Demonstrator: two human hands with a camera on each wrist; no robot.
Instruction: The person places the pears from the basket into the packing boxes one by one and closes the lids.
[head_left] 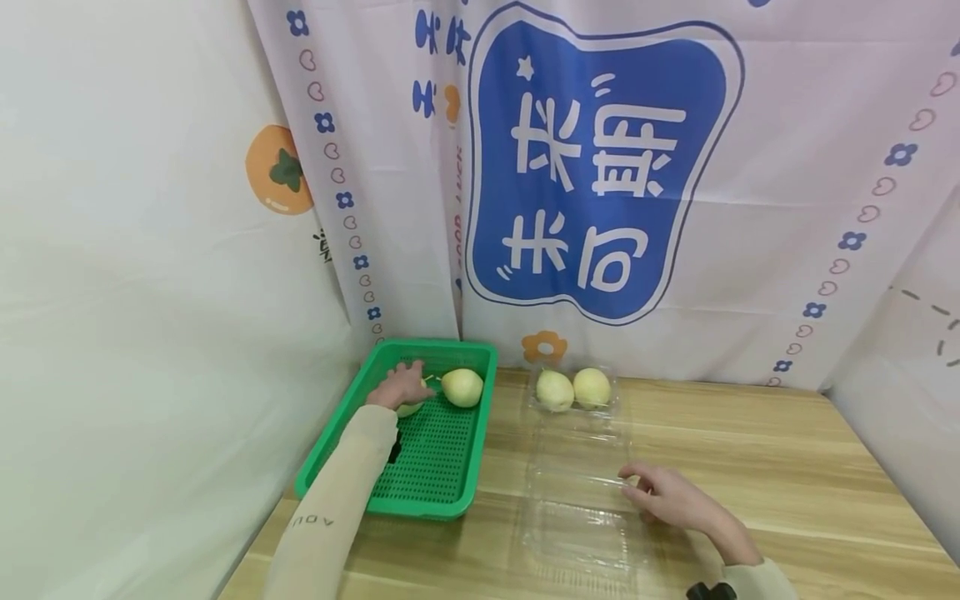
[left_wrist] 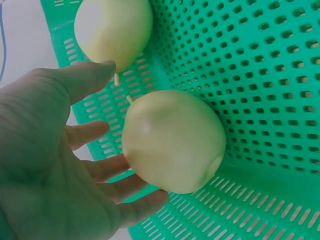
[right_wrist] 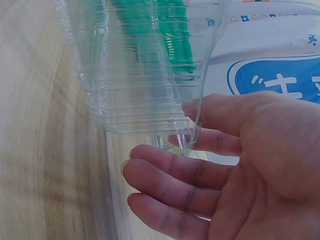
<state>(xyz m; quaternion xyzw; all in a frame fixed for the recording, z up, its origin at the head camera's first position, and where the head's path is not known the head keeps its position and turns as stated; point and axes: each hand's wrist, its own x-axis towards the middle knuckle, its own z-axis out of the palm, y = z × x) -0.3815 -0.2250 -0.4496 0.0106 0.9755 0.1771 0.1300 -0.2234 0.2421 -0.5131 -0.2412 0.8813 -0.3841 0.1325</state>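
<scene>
Inside the green basket (head_left: pixel 467 500), my left hand (head_left: pixel 401 386) reaches over a pale yellow pear (left_wrist: pixel 172 142). In the left wrist view its fingers are spread, with fingertips right at the pear's side and the thumb apart from it. A second pear (head_left: pixel 462 387) lies beside it, stem toward the hand. My right hand (head_left: pixel 667 496) pinches the edge of a clear plastic clamshell box (right_wrist: pixel 145 100) between thumb and index finger, the other fingers loosely bent. The box lies opened out on the table, and two pears (head_left: pixel 555 391) (head_left: pixel 592 387) sit in its far half.
The wooden table (head_left: pixel 750 442) extends to the right of the box. A printed cloth (head_left: pixel 412 250) hangs behind, close to the table's back edge. White cloth walls (head_left: pixel 150 333) stand at both sides. The basket's raised rim surrounds the left hand.
</scene>
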